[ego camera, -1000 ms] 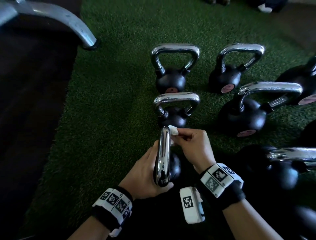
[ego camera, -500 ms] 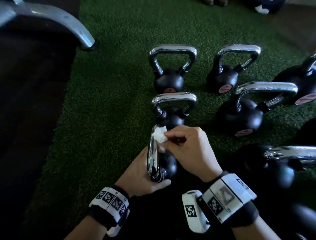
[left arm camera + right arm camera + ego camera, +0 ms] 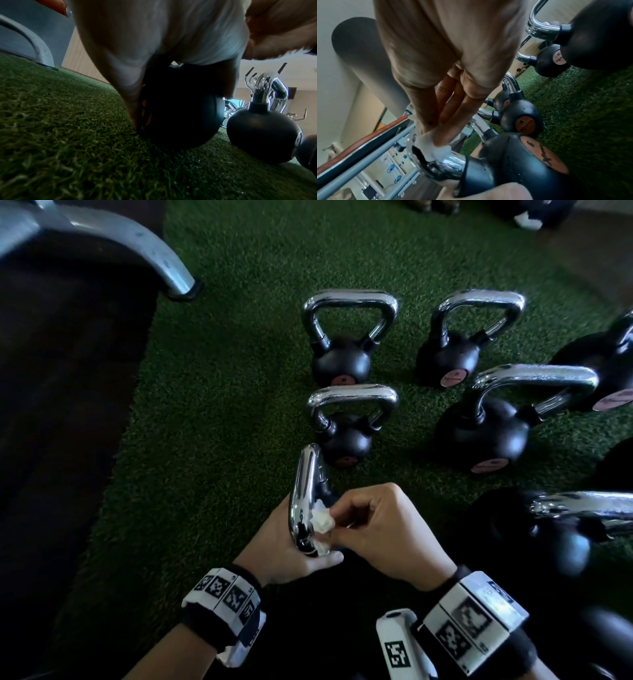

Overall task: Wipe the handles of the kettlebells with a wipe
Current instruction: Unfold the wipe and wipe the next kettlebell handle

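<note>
A small black kettlebell [image 3: 513, 169] stands on the green turf close in front of me, its chrome handle [image 3: 305, 491] seen end-on in the head view. My left hand [image 3: 284, 546] cups its ball from the left, thumb curled round the near base of the handle. My right hand [image 3: 376, 525] pinches a crumpled white wipe [image 3: 322, 518] and presses it against the near lower part of the handle. In the right wrist view the wipe [image 3: 435, 146] sits under my fingertips on the chrome bend. The left wrist view has the palm over the dark ball [image 3: 180, 115].
Several more chrome-handled kettlebells stand on the turf [image 3: 222, 405]: one just beyond [image 3: 346, 436], one behind it [image 3: 342, 361], others to the right [image 3: 486, 433] [image 3: 448, 361] [image 3: 555, 535]. A grey machine leg [image 3: 144, 248] and dark flooring [image 3: 51, 440] lie to the left.
My right hand has slid the wipe from the far top of the handle down to its near end. The handle has turned slightly left under my left hand.
</note>
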A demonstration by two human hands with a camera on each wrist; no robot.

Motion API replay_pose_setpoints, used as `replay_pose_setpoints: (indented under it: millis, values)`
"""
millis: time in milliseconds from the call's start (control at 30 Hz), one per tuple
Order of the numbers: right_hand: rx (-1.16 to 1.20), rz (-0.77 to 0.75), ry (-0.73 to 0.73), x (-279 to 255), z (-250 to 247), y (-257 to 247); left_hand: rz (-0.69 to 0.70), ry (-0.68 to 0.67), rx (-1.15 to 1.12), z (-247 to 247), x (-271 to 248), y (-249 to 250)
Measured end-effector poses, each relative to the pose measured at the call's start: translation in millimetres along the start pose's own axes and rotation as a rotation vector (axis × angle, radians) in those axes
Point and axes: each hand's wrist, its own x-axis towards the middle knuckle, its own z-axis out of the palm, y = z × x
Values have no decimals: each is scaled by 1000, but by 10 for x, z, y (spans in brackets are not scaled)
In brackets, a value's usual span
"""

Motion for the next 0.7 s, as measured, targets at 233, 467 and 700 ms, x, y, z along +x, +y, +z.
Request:
replay_pose_setpoints:
  millis: [233, 467, 700]
  values:
    - [-64, 47, -39, 7, 47, 162, -26, 2, -4, -30, -7, -6]
    - [-130, 39, -95, 218, 6, 220, 16, -64, 5, -59, 12, -4]
    - [-177, -24, -265, 230, 65, 206, -54, -121, 29, -95, -5, -22]
